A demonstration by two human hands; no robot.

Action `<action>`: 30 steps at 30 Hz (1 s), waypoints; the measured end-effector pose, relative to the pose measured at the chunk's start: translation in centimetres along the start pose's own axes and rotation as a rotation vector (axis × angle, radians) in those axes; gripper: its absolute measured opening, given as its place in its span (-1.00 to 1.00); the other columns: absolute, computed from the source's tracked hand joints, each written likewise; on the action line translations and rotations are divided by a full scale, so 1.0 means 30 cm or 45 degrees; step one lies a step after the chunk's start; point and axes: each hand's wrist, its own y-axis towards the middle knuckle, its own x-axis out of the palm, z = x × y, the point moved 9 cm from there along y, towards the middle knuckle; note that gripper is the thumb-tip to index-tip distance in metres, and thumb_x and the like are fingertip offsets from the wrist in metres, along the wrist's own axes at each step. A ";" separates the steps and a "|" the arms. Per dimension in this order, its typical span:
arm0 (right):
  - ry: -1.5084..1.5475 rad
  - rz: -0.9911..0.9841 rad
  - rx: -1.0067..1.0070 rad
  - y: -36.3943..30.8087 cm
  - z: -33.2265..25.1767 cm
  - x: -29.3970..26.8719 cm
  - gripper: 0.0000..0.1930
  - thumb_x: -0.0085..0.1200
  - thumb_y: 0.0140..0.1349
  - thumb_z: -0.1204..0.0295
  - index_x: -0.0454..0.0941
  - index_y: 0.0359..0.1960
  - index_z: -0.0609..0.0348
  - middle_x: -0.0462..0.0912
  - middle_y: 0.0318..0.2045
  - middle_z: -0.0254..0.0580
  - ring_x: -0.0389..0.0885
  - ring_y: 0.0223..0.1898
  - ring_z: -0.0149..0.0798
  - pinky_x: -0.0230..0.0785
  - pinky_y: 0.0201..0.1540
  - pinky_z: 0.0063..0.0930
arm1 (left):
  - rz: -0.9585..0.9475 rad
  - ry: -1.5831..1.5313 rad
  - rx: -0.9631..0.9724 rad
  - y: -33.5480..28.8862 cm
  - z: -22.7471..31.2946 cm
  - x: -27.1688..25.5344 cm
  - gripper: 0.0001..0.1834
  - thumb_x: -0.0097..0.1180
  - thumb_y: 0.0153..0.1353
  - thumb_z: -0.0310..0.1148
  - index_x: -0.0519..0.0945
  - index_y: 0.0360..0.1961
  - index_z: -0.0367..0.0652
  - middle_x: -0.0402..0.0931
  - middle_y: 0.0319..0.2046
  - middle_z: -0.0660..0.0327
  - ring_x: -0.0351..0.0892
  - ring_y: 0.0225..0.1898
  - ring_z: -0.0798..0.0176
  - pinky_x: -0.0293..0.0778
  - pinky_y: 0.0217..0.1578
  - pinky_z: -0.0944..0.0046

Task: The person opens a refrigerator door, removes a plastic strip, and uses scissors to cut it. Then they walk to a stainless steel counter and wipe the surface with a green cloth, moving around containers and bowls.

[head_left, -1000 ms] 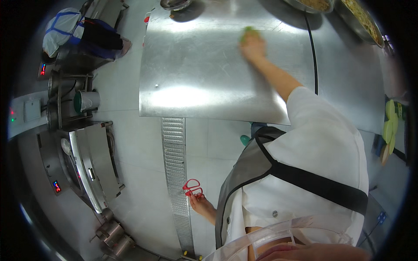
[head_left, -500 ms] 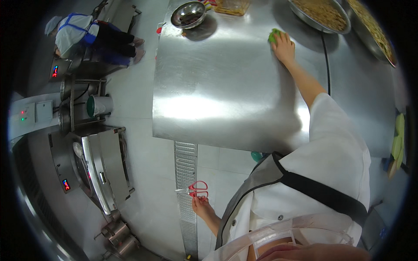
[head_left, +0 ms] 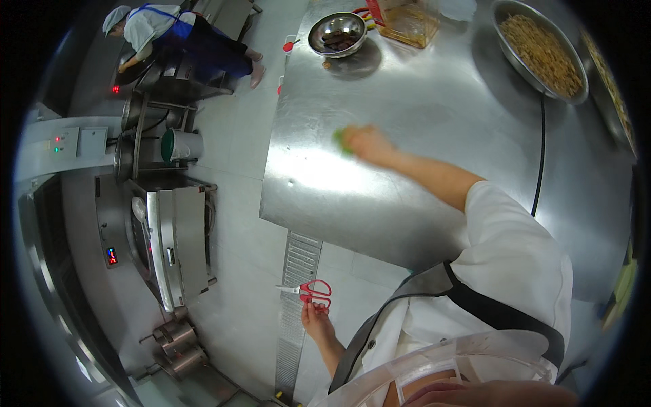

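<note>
Red-handled scissors are held by one handle loop in my left hand, away from the table and over the floor, blades pointing left. My right hand is blurred by motion and closed over a small green cloth. It presses the cloth on the steel table top, near the table's left part. Most of the cloth is hidden under my fingers, and I cannot make out its weave.
On the table's far side are a steel bowl of dark pieces, a clear tub and a large bowl of brown shreds. Another steel pan stands far right. A co-worker bends over a stove at far left.
My right hand has swept the green cloth left and nearer across the table. My left hand still holds the scissors. The view has shifted, and the co-worker's arm now reaches out.
</note>
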 end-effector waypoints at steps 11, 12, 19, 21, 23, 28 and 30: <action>-0.509 0.352 0.660 0.440 0.439 -0.008 -0.62 -0.15 0.05 0.30 0.30 -0.06 0.11 0.20 0.08 -0.09 0.08 0.13 -0.08 -0.04 0.07 -0.13 | 0.277 0.078 -0.129 -0.117 -0.126 -0.224 -0.82 -0.07 0.12 -0.38 0.41 -0.34 -0.28 0.35 -0.61 0.28 0.36 -0.62 0.38 0.27 -0.64 0.47; -0.493 0.369 0.605 0.483 0.421 0.017 -0.63 -0.16 0.05 0.32 0.31 -0.07 0.11 0.20 0.07 -0.08 0.09 0.13 -0.09 -0.02 0.07 -0.14 | 0.279 0.095 -0.104 -0.119 -0.122 -0.230 -0.81 -0.08 0.12 -0.38 0.42 -0.30 -0.29 0.36 -0.61 0.28 0.37 -0.62 0.38 0.27 -0.64 0.46; 0.017 0.135 -0.692 0.400 -0.205 0.240 -0.77 -0.07 -0.07 0.35 0.46 -0.33 0.07 0.45 -0.22 -0.18 0.37 -0.10 -0.22 0.15 -0.08 -0.15 | 0.239 0.085 -0.040 -0.100 -0.117 -0.211 -0.82 -0.09 0.12 -0.40 0.41 -0.30 -0.29 0.36 -0.60 0.27 0.38 -0.59 0.38 0.26 -0.64 0.46; 0.209 0.202 -0.540 0.429 -0.073 0.229 -0.79 -0.09 -0.04 0.35 0.46 -0.34 0.08 0.45 -0.22 -0.17 0.37 -0.10 -0.23 0.15 -0.09 -0.15 | 0.209 0.067 0.009 -0.079 -0.064 -0.142 -0.83 -0.10 0.13 -0.41 0.40 -0.31 -0.30 0.37 -0.60 0.26 0.38 -0.60 0.39 0.26 -0.63 0.46; 0.145 0.114 -0.139 0.482 0.033 0.171 -0.77 -0.12 0.01 0.35 0.44 -0.28 0.08 0.41 -0.16 -0.16 0.34 -0.06 -0.22 0.15 -0.09 -0.14 | 0.227 0.045 0.062 -0.096 -0.047 -0.157 -0.81 -0.12 0.13 -0.41 0.38 -0.29 -0.32 0.38 -0.59 0.24 0.36 -0.61 0.38 0.26 -0.62 0.46; -0.548 0.600 0.397 0.596 0.388 0.039 -0.55 -0.18 0.08 0.23 0.19 0.03 0.03 0.27 -0.03 -0.12 0.19 0.05 -0.13 0.09 -0.01 -0.15 | 0.321 0.095 -0.033 -0.107 -0.096 -0.226 -0.81 -0.14 0.14 -0.42 0.38 -0.28 -0.34 0.37 -0.62 0.23 0.34 -0.63 0.37 0.26 -0.63 0.44; -0.532 0.681 0.448 0.658 0.373 0.041 -0.56 -0.18 0.08 0.21 0.20 0.02 0.02 0.27 -0.03 -0.14 0.18 0.06 -0.14 0.09 -0.01 -0.16 | 0.363 0.077 -0.021 -0.153 -0.122 -0.274 -0.81 -0.14 0.14 -0.43 0.38 -0.28 -0.34 0.37 -0.63 0.23 0.34 -0.63 0.36 0.26 -0.63 0.44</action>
